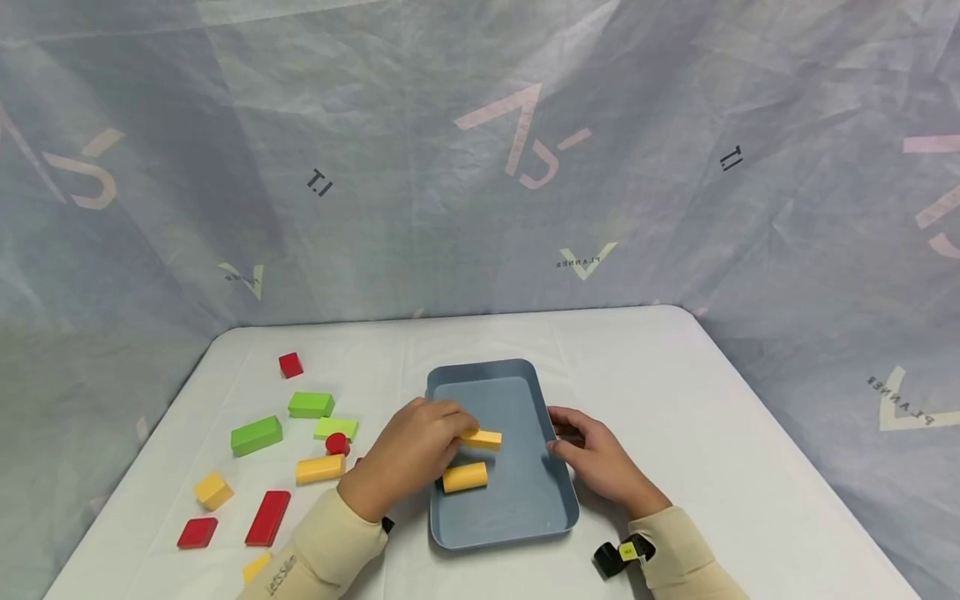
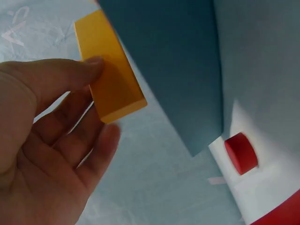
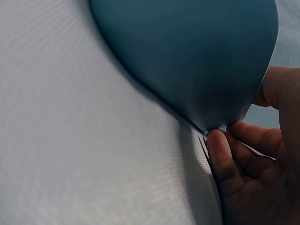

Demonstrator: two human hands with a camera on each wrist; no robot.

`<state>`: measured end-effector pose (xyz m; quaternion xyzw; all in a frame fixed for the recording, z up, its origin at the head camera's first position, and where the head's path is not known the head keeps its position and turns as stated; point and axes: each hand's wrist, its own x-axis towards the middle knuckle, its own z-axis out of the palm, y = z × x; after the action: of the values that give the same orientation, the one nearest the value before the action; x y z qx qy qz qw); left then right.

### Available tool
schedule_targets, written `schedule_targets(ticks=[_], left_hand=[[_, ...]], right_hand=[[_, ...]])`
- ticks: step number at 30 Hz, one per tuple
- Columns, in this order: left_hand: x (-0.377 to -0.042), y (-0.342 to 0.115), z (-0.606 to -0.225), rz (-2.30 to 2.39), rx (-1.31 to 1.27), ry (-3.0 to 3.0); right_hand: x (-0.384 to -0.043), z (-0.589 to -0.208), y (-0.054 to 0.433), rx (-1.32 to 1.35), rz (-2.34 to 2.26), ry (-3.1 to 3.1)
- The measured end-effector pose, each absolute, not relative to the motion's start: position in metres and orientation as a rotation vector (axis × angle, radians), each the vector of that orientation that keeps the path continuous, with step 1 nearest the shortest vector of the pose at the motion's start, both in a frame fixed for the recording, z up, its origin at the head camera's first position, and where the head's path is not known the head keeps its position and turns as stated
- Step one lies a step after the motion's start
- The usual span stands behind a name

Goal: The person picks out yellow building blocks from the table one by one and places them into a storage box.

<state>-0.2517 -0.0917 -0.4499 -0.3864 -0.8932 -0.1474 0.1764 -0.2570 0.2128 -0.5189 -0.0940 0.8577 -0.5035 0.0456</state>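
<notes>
My left hand point(image 1: 420, 446) pinches a yellow rectangular block point(image 1: 486, 440) between thumb and fingers, over the left side of a blue-grey tray point(image 1: 517, 500). In the left wrist view the thumb lies on one face of that block, beside the tray's outer wall. A yellow rounded block point(image 1: 465, 477) lies inside the tray, just below the held one. At the tray's right side, my right hand point(image 1: 596, 458) holds the wall. The right wrist view has its fingertips point(image 3: 219, 145) against the outside low down, while the thumb's tip is hidden behind the rim.
Left of the tray lie several loose blocks: green ones point(image 1: 257, 436), a light green one point(image 1: 335, 428), a red cylinder point(image 1: 337, 443), a yellow rounded one point(image 1: 320, 469), a yellow one point(image 1: 213, 491) and red ones point(image 1: 267, 517). A red cube point(image 1: 291, 365) sits farther back. A printed curtain point(image 1: 480, 208) surrounds the white table point(image 1: 712, 475).
</notes>
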Motion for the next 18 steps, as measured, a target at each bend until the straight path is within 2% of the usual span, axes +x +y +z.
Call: schedule_targets(ticks=[18], left_hand=[[-0.257,-0.087,-0.465,-0.328,-1.062,-2.624]], right_hand=[[-0.258,-0.520,0.213,-0.278,-1.543,2.615]])
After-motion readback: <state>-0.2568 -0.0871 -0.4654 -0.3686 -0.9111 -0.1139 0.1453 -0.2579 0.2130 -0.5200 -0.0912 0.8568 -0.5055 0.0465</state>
